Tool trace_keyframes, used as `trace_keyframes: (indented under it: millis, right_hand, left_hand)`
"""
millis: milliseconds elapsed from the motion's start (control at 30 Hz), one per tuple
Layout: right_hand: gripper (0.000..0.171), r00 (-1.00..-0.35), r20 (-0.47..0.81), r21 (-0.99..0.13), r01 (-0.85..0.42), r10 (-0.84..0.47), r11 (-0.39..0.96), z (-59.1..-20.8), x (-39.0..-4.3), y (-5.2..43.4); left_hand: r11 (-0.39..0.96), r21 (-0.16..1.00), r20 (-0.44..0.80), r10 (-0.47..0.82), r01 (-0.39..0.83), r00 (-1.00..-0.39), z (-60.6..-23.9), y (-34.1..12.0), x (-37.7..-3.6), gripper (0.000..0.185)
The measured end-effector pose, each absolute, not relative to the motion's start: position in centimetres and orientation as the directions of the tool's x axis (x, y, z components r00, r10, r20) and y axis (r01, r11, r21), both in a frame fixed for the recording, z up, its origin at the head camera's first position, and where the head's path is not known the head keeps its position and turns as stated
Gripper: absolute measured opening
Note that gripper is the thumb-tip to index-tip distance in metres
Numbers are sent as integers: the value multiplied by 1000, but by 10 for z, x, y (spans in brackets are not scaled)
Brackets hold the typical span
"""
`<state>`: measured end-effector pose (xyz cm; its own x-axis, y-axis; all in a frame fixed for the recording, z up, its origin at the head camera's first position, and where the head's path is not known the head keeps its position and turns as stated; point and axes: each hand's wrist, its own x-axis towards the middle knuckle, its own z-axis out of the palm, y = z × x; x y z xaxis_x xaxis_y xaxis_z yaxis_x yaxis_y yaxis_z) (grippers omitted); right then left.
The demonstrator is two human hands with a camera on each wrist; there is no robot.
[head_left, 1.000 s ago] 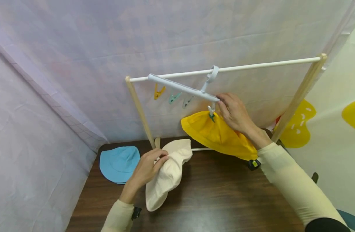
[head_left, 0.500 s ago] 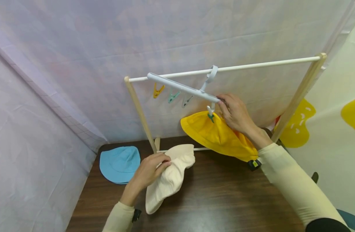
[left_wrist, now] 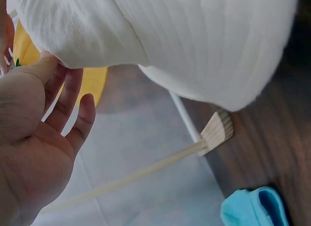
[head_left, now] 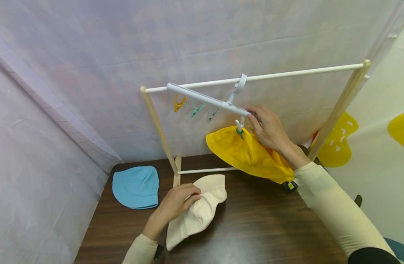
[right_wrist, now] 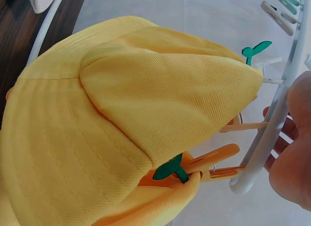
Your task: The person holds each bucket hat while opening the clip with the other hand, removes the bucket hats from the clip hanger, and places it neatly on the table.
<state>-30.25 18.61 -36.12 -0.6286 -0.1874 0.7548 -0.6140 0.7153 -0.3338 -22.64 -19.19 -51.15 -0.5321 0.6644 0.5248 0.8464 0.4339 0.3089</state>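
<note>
Above the wood-grain table (head_left: 254, 227), left hand (head_left: 175, 203) pinches a soft cream hat (head_left: 198, 216); right hand (head_left: 269, 128) clasps the plastic hanger bar (head_left: 205, 98).

Surface (head_left: 254, 227): dark brown wood-grain top, set into a corner of pale sheeting.

Lying or standing directly on it:
- Blue hat (head_left: 136, 187), flat at the far left corner, brim down, well apart from the other items.
- Cream hat (head_left: 196, 216), near the middle, partly resting on the wood.
- Wooden rack (head_left: 159, 126): light wood foot (head_left: 177, 172) stands at the back, just right of the blue hat; a white lower crossbar (head_left: 206, 170) runs rightward from it, just above the wood.
- Small black object with a yellow mark (head_left: 288, 186), right of centre at the back; whether it touches the wood cannot be told.
</note>
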Motion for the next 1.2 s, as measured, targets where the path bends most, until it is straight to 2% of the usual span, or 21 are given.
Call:
trace_keyframes:
  millis: [167,700,967,1200]
  right_hand:
    - [25,-618,762,-324,-620,-191,715,-362,-303,186]
    - [24,-621,761,-326,-615,-186,718,-362,-302,186]
    - [25,-627,757,-330,-612,-186,719,-362,-301,185]
    - [25,-628,755,-329,-611,-189,720,-362,-301,186]
  left_hand:
    - [434,302,490,693,849,-528,-520,-188,-224,7]
    - [471,128,526,714,873,-462,-538,-185,-230,6]
    - [495,93,546,700,864,-460,-540,-182,-235,4]
    - [473,48,544,726,880,-420,-545,-174,-233,10]
